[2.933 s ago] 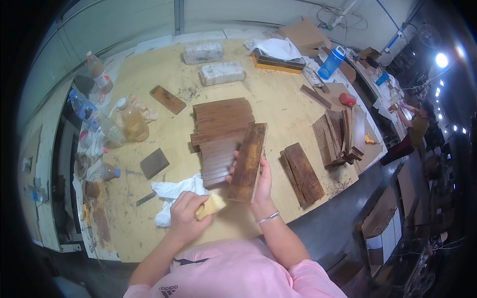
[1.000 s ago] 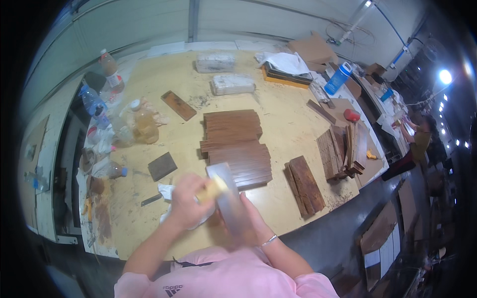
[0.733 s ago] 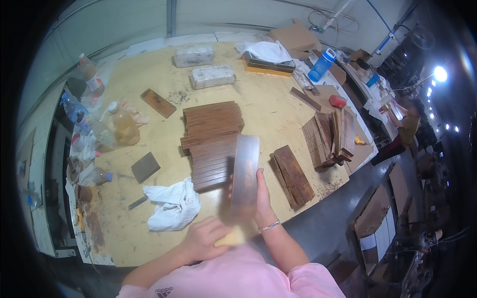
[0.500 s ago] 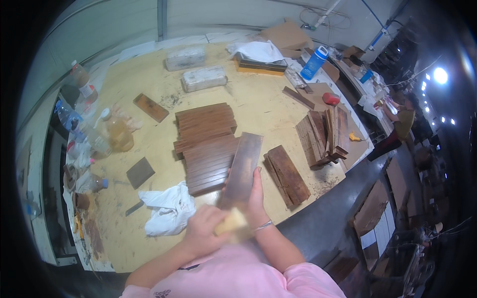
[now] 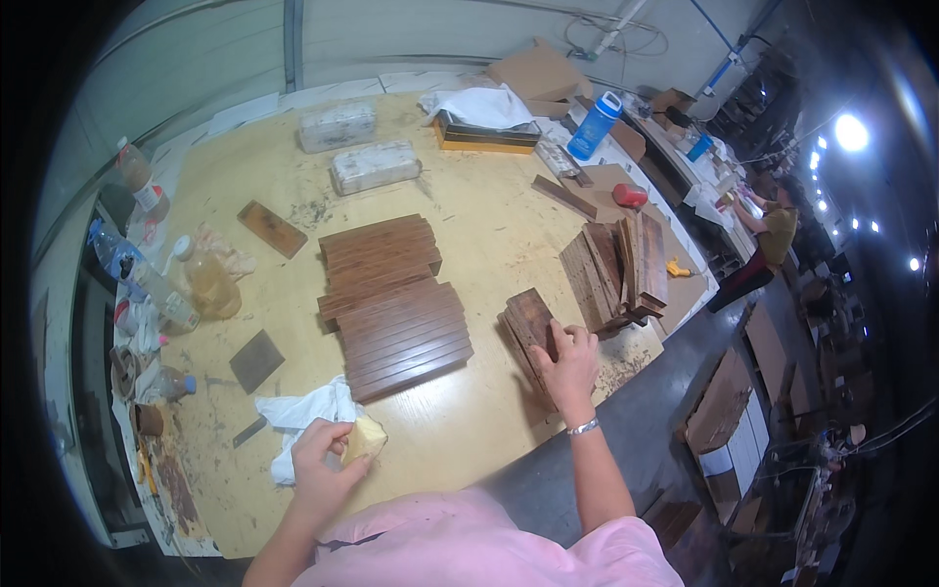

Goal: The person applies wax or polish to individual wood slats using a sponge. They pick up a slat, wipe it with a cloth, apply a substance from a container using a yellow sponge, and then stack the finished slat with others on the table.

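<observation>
My left hand (image 5: 328, 465) pinches a pale yellow sponge-like block (image 5: 364, 442) beside a crumpled white cloth (image 5: 311, 411). To the right, my right hand (image 5: 569, 367) reaches over a small stack of dark brown wooden planks (image 5: 528, 318). Its thumb and fingers are apart, touching the top plank and covering its near part. Between the hands, a little farther off, lies a row of brown slats (image 5: 406, 338), packed side by side, with a glossy sheen. More brown slats (image 5: 377, 249) adjoin it on the far side.
Dark wooden pieces (image 5: 616, 269) lean together at the right. Bottles, including a jug of amber liquid (image 5: 210, 279), line the left edge. Two wrapped blocks (image 5: 377, 166), a blue bottle (image 5: 595, 127) and a red object (image 5: 629, 195) stand farther back. Another person (image 5: 773, 230) works beyond.
The plank both hands held is no longer in them; the near slat row looks wider. My left hand moved left with the yellow block, my right hand moved right onto the plank stack.
</observation>
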A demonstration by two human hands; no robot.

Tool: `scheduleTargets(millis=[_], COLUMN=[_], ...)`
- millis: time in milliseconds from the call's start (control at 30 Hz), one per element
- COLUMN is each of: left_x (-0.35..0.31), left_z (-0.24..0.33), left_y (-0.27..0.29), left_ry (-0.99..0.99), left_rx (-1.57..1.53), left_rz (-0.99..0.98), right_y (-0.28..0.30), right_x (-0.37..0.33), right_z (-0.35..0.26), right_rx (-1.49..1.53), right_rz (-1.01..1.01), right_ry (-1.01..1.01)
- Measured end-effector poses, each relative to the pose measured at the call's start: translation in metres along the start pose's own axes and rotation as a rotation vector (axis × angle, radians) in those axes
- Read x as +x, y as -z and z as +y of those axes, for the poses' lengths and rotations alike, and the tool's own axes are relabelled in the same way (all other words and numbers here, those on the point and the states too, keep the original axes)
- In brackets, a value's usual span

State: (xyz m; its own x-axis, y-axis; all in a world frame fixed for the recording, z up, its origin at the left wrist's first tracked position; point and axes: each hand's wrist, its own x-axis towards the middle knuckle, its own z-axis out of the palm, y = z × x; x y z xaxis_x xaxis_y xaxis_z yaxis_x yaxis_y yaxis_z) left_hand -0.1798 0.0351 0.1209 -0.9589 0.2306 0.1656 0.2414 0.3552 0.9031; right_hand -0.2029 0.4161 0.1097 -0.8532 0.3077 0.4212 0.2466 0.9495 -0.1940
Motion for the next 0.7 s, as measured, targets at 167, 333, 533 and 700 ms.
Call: scheduleTargets(millis=[167, 333, 533, 700], left_x=[0.004, 0.000, -0.012, -0.010], left_z=[0.003, 0.005, -0.006, -0.005], left_y=[-0.001, 0.001, 0.010, 0.015], left_ry=[0.002, -0.003, 0.066, 0.018], left_rx=[-0.027, -0.008, -0.048, 0.084], left_rz=[-0.014, 0.006, 0.074, 0.137], right_y=[-0.029, -0.070, -0.077, -0.040], right_x=[-0.031, -0.050, -0.051, -0.057], right_z=[-0.064, -0.108, -0.104, -0.107], right_rx=[0.314, 0.441, 0.323, 0.413], right_rz=[0.013, -0.076, -0.099, -0.599], right_ry=[0.330, 0.447, 0.486, 0.370])
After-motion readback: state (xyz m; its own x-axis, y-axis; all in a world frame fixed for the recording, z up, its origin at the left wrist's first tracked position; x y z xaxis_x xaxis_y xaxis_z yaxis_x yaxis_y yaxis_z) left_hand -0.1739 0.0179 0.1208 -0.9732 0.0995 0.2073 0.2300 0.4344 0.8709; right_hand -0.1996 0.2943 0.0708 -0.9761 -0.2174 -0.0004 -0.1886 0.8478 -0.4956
